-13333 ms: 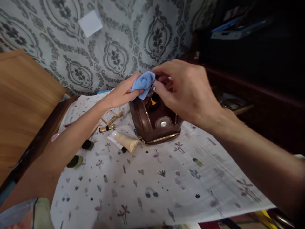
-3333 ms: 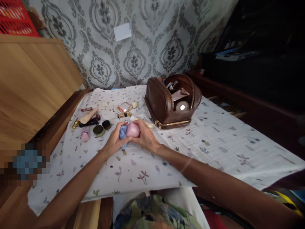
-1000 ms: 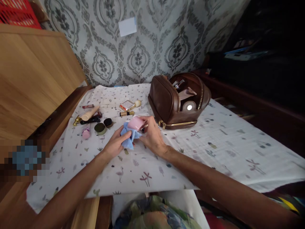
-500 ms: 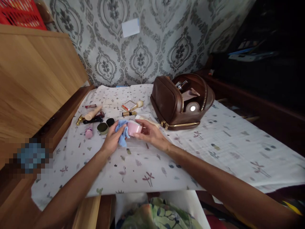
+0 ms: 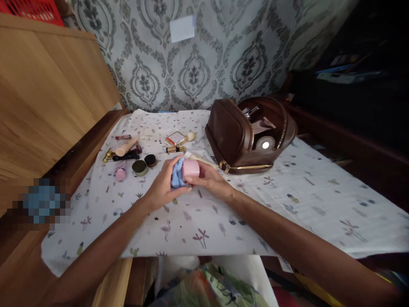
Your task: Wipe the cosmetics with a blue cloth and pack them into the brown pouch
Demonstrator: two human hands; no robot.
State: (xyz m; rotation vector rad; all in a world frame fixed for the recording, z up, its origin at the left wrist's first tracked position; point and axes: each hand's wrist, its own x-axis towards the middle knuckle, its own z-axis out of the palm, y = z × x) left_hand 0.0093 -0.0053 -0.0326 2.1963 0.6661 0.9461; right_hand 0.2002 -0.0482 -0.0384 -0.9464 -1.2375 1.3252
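The left hand point(image 5: 162, 186) is curled around a blue cloth point(image 5: 177, 176), fingers closed over the bunched fabric and pressing it against the side of a pink jar point(image 5: 191, 169). The right hand point(image 5: 209, 180) grips that jar from the other side, fingers wrapped under and behind it. Jar and cloth touch, held just above the worktop point(image 5: 287, 196), which is covered by a white sheet printed with small flowers and birds.

Just behind the hands lies a pale tube point(image 5: 202, 159), partly hidden by them. Further back and to the right stands a brown zip bag point(image 5: 231, 136), open, with a round compact point(image 5: 265, 144) and what may be a tube and a metal tool inside; that part is too small to tell.

To the left of the hands are a green-lidded pot point(image 5: 139, 167), a small black pot point(image 5: 150, 160) just beside it, a small pink bottle point(image 5: 120, 172), a black wand point(image 5: 125, 157), a beige tube point(image 5: 125, 146), a gold lipstick point(image 5: 175, 149) and a flat palette point(image 5: 175, 138) with a brush point(image 5: 190, 136) beside it. A wooden panel point(image 5: 47, 94) rises on the left, and patterned wallpaper point(image 5: 223, 55) stands behind.
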